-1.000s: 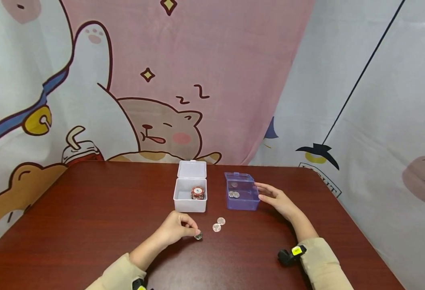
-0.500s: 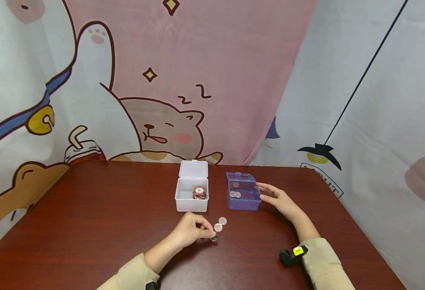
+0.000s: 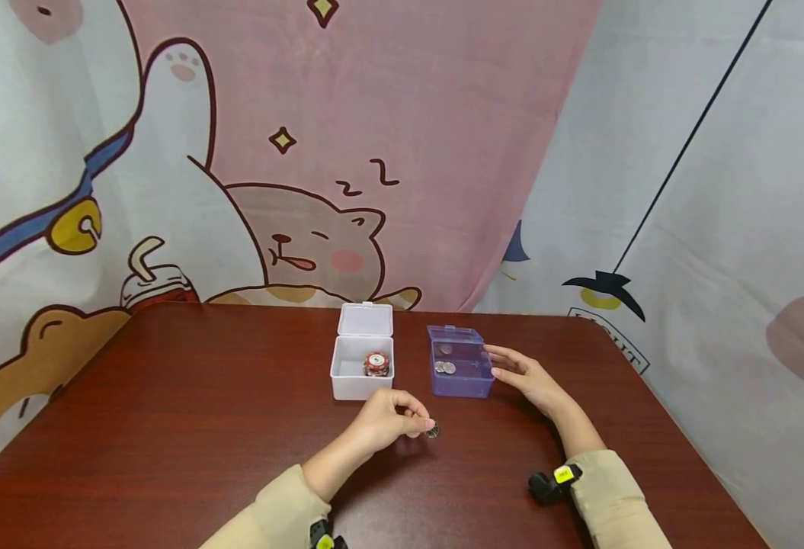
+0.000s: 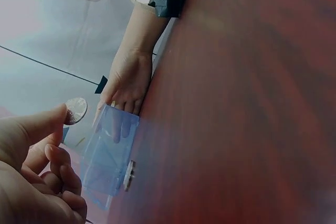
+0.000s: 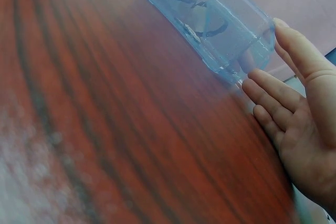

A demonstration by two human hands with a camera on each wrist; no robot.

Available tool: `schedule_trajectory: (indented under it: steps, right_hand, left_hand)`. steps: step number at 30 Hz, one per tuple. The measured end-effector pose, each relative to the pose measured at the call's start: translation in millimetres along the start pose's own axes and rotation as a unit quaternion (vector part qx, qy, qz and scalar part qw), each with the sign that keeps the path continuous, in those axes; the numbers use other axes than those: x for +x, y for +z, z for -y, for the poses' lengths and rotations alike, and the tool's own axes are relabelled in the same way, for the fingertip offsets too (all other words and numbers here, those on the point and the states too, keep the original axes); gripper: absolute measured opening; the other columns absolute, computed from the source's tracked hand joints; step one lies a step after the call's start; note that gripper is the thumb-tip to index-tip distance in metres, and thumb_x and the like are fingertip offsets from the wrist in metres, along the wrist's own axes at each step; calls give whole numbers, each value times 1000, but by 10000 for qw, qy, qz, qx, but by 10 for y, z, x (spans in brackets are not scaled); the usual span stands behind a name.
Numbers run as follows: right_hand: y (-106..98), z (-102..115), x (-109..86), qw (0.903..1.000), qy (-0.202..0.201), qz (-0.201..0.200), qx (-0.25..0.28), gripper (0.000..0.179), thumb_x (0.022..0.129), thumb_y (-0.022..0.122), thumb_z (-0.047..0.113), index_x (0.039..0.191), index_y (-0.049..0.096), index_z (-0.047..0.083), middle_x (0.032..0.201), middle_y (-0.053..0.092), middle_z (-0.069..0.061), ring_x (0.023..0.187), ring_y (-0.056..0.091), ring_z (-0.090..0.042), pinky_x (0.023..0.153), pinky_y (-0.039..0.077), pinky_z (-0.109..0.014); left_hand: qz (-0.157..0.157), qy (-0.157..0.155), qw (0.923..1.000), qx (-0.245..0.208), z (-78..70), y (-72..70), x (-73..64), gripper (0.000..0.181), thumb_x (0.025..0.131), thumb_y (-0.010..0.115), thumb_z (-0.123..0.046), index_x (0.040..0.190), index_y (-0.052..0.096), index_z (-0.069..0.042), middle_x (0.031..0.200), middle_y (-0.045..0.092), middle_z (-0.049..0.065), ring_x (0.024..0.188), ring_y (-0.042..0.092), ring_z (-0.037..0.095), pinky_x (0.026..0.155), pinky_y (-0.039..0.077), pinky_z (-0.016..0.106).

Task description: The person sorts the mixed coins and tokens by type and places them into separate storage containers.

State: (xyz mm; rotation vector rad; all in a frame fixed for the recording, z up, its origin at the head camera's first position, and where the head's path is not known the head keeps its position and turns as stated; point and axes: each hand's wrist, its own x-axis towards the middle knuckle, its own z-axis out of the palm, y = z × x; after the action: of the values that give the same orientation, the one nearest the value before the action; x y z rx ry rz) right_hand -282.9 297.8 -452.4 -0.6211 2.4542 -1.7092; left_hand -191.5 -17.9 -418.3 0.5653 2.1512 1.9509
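Note:
My left hand (image 3: 388, 419) pinches a silver coin (image 3: 433, 431) between thumb and fingers, above the table in front of the translucent purple box (image 3: 462, 387). In the left wrist view the coin (image 4: 77, 110) stands out past the thumb tip. My right hand (image 3: 528, 381) touches the box's right end with fairly straight fingers. The box's lid is up, and coins (image 3: 449, 368) lie inside at its left. The two coins seen earlier on the table are hidden behind my left hand in the head view. An edge-on coin (image 4: 129, 176) shows by the box's lower edge in the left wrist view.
Left of the purple box stands a white box (image 3: 363, 390) with its lid up. It holds a stack of red and white poker chips (image 3: 376, 364). Both stand on a dark red-brown table (image 3: 203, 412), with a cartoon-printed curtain (image 3: 443, 152) behind.
Pinching the coin, my left hand has moved right and then away from me, toward the purple box, and now covers the two coins on the table. My right hand has stayed at the box.

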Motion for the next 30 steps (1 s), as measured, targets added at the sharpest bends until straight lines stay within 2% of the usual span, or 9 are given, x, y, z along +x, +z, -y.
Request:
schedule_trajectory:
  steps: [8,11,14,16,21,22,30]
  right_hand:
    - [25,11,-5,10000,43,-58,-16,49,95,61,19,141,47,9,137,50,-19,123,48,-33,91,41,-21]
    - [31,13,-1,10000,52,-79,24,49,95,61,18,141,48,9,136,50,-19,123,49,-33,92,42,-22]
    - [33,17,3,9999,65,-102,69,48,95,62,17,140,48,9,136,51,-19,122,49,-32,91,42,-23]
    - [32,18,6,9999,61,-107,110,48,94,62,17,140,49,9,136,51,-19,123,49,-33,91,42,-23]
    - [22,8,11,9998,101,-67,132,48,95,61,15,141,47,8,137,50,-19,125,46,-35,92,42,-22]
    - [20,9,10,9998,110,-79,126,48,95,61,15,141,47,8,137,50,-19,125,46,-35,92,41,-22]
    - [29,133,-13,9997,221,-43,93,48,96,58,9,142,44,4,138,48,-22,125,45,-38,92,40,-24]
  left_hand:
    - [-22,-296,9980,-555,-114,75,130,12,79,75,-1,80,68,9,61,49,0,50,50,13,46,41,25]
    - [-231,-35,9987,-445,-171,86,207,13,77,77,-2,80,69,8,61,51,-1,54,50,10,47,41,22]
    - [-560,319,9977,-227,-225,101,295,14,77,77,-4,80,70,7,63,55,-3,60,50,7,55,41,22]
    - [-709,396,9964,-251,-302,111,332,14,78,76,-2,82,69,10,66,59,-2,65,48,7,60,39,23]
    - [-1053,180,9932,-465,-369,146,461,16,78,76,-5,84,70,9,75,67,2,74,52,9,66,39,26]
    - [-1144,148,9921,-494,-334,157,510,16,78,77,-6,84,71,8,76,67,1,75,53,9,68,40,26]
    - [-1771,-125,9824,-583,-344,233,677,15,77,79,-9,80,72,3,76,66,0,77,54,11,71,42,27]
